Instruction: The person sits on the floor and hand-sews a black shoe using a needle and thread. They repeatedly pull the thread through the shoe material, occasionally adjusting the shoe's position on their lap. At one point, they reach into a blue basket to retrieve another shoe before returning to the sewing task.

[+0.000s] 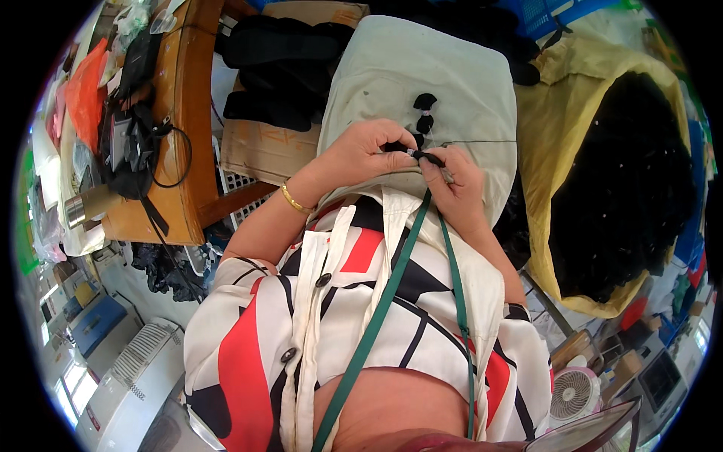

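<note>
My left hand and my right hand meet over my lap, fingers pinched. Between them they grip a small black fabric bow, held at its two ends, with a pale spot near its middle. Just beyond, a finished-looking black bow with a light band round its waist lies on the pale cloth. A thin thread runs near the hands. Part of another black piece shows behind the fingers, mostly hidden. A gold bracelet circles my left wrist.
To the right stands a yellow sack full of black pieces. Black shoe-like items lie on cardboard at upper left. A wooden table with a cable and bags is on the left. A green strap hangs down my front.
</note>
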Demonstrator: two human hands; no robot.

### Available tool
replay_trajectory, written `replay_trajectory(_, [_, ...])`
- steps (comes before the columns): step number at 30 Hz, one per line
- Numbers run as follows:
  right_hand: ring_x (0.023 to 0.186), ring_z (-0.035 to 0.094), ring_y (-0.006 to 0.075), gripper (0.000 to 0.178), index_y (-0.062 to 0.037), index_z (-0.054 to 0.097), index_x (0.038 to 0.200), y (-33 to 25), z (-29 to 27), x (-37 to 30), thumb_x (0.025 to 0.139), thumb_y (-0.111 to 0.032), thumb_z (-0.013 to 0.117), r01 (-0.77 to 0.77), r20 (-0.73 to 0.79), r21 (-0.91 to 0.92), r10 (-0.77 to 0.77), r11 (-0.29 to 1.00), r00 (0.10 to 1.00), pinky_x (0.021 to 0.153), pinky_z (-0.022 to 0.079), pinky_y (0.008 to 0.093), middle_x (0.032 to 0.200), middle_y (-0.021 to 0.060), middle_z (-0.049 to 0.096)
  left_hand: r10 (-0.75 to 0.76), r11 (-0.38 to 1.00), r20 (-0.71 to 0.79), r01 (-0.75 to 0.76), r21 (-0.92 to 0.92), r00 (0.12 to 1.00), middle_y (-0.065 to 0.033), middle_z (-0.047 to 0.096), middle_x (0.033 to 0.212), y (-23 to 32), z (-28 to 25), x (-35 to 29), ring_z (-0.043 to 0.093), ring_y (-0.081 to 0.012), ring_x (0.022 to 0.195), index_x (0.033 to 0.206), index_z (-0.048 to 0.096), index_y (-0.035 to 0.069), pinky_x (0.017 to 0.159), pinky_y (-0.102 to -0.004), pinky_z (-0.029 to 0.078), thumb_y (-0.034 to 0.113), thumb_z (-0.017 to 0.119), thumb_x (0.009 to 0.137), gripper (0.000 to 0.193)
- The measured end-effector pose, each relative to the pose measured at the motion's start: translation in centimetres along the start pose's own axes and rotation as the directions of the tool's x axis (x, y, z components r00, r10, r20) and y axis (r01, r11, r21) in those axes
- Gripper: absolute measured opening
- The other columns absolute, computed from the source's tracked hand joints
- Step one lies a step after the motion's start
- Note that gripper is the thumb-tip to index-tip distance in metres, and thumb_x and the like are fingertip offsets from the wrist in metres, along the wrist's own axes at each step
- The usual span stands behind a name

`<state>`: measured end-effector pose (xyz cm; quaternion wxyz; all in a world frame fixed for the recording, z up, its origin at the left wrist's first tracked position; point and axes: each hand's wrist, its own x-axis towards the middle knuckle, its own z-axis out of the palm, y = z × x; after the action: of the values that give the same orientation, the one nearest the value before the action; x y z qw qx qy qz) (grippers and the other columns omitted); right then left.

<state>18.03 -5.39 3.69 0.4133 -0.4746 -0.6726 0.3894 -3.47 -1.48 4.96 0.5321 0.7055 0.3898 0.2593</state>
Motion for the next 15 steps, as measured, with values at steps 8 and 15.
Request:
replay_trajectory(8, [0.080,0.060,0.0064,0.014,-0.0010,0.062,0.110,0.7,-2.4,1.2,0.098,-0.004,0.055,-0.271,0.039,0.489,0.289,0.829,0.956,0.072,0.049,0.0211,0.082,0.0005,0.063,0.133,0.977,0.045,-0.139,0.163,0.990,-0.0088,0.066,0.095,0.1,-0.6,0.3,0.061,-0.0259,0.089,0.104,0.065,0.003,0.082,-0.0326,0.048,0.009,0.066,0.088,0.017])
replay_trajectory(15, [0.070,0.057,0.0065,0.011,-0.0020,0.065,0.103,0.4,-4.8,3.3,0.094,-0.005,0.061,-0.479,0.506,0.249,0.309,0.842,0.806,0.065,0.048,0.0221,0.079,0.0006,0.065,0.113,0.980,0.020,-0.115,0.161,0.993,-0.0069,0.067,0.093,0.6,-0.7,0.6,0.063,-0.0252,0.090,0.099,0.070,0.006,0.079,-0.0342,0.050,0.005,0.075,0.078,0.021])
